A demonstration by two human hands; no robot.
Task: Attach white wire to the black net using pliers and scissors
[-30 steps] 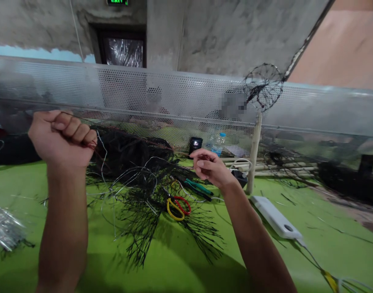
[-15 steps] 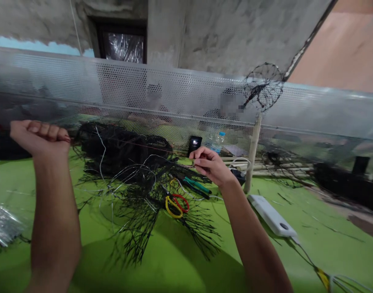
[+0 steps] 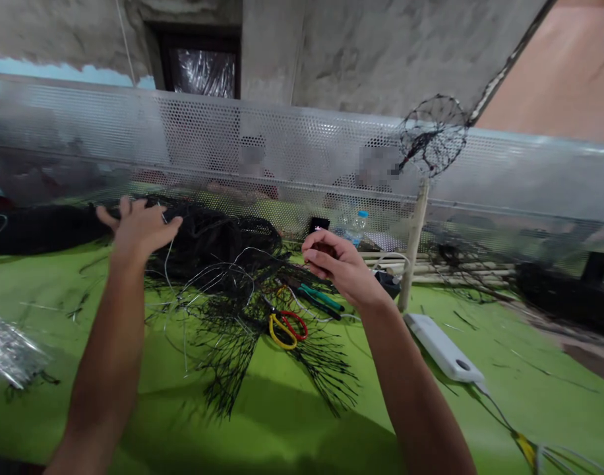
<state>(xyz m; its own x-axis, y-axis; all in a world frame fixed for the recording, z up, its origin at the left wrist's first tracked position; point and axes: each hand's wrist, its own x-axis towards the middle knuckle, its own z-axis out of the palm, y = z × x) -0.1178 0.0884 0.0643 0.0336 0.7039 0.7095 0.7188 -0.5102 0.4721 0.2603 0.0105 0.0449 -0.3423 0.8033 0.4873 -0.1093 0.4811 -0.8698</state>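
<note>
My left hand (image 3: 140,227) is open with its fingers spread, at the left edge of a dark heap of black netting (image 3: 217,241). Near the middle my right hand (image 3: 334,260) is closed in a pinch around a small dark reddish thing, too small to name. Below it lie green-handled pliers (image 3: 322,298) and scissors with red and yellow handles (image 3: 288,330), on spread black mesh (image 3: 233,369). Thin pale wires (image 3: 210,284) curl over the netting.
A white power bank (image 3: 443,348) with a cable lies on the green table (image 3: 193,442). A wooden post (image 3: 413,244) carries a round wire net (image 3: 433,135). Behind stand a phone (image 3: 320,224), a bottle (image 3: 360,224) and a perforated metal screen (image 3: 198,132), with two people beyond.
My left hand has moved right and opened from a fist. The reddish strand between my hands no longer shows stretched. My right hand is slightly higher, its fingers more curled.
</note>
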